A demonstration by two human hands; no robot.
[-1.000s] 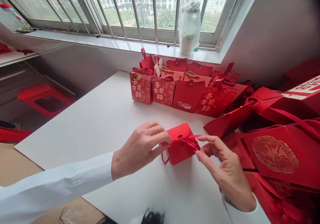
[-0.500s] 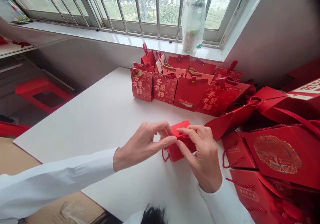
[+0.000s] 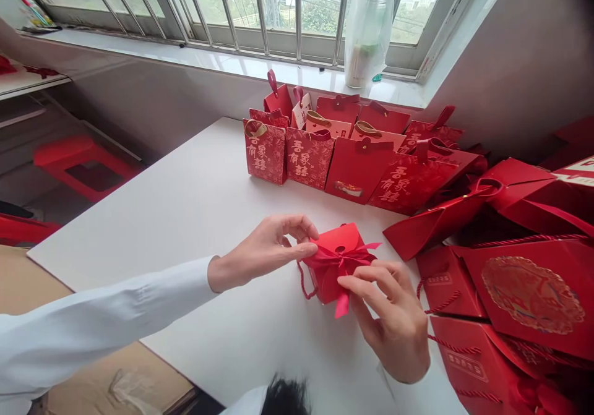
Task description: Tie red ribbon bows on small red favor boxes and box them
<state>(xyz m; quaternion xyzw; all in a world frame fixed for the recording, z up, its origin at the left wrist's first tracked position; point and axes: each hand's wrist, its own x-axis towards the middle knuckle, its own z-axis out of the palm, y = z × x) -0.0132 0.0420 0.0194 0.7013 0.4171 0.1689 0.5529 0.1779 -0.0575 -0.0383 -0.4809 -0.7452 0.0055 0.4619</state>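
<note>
A small red gift box (image 3: pixel 327 286) with a twisted cord handle at its left side rests on the white table in front of me. A pinkish-red ribbon (image 3: pixel 342 259) is tied in a bow across its front, below a dark hole in the flap. My left hand (image 3: pixel 273 248) pinches the ribbon at the left side of the bow, thumb and forefinger together. With my right hand (image 3: pixel 392 310) I pinch a ribbon tail that hangs down the box's front. The fingertips of that hand partly cover the tail and the box's right side.
Finished-looking red gift boxes (image 3: pixel 310 158) stand in rows at the back of the white table (image 3: pixel 185 217). More red bags and boxes (image 3: pixel 533 291) crowd the right side. A plastic-wrapped cup (image 3: pixel 366 50) is on the windowsill; a red stool (image 3: pixel 78 158) is beyond the left edge.
Both hands have moved apart from the middle of the bow, the right one toward me and down. The bow's loops and a hanging tail now show.
</note>
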